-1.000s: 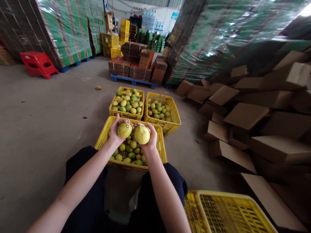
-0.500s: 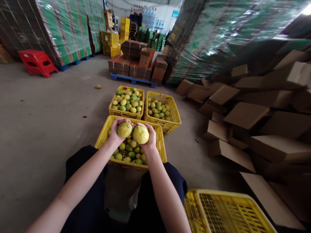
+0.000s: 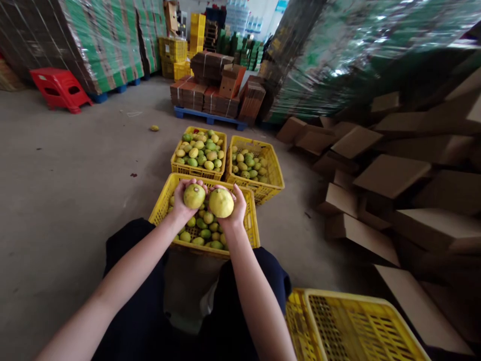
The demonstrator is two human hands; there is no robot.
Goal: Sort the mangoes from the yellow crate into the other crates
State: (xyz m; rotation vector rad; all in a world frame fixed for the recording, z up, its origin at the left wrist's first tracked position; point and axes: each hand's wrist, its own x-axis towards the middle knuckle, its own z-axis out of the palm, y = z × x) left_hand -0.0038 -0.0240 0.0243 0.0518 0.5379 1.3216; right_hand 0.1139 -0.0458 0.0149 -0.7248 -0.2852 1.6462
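The near yellow crate [image 3: 164, 201] is taken here as the middle of the clock, with twelve o'clock straight ahead of the person. Above this crate, the left hand [image 3: 182, 204] is closed around a greenish-yellow fruit [image 3: 194, 196], and the right hand [image 3: 237, 213] is closed around a paler yellow fruit [image 3: 221, 203]. The two hands stand side by side, and their fruits are separated by a narrow gap; whether the fingers touch behind the fruits, one cannot tell. Below them, green and yellow fruits [image 3: 205, 234] lie in the crate. At twelve o'clock stands a well-filled crate [image 3: 198, 171], and at one o'clock a less filled crate [image 3: 276, 173]. A further yellow crate [image 3: 361, 297] is at four o'clock. At eleven o'clock one loose fruit [image 3: 154, 128] lies on the floor; at ten, farther away, is a red stool [image 3: 60, 86]. Cardboard boxes [image 3: 393, 175] are piled at three.
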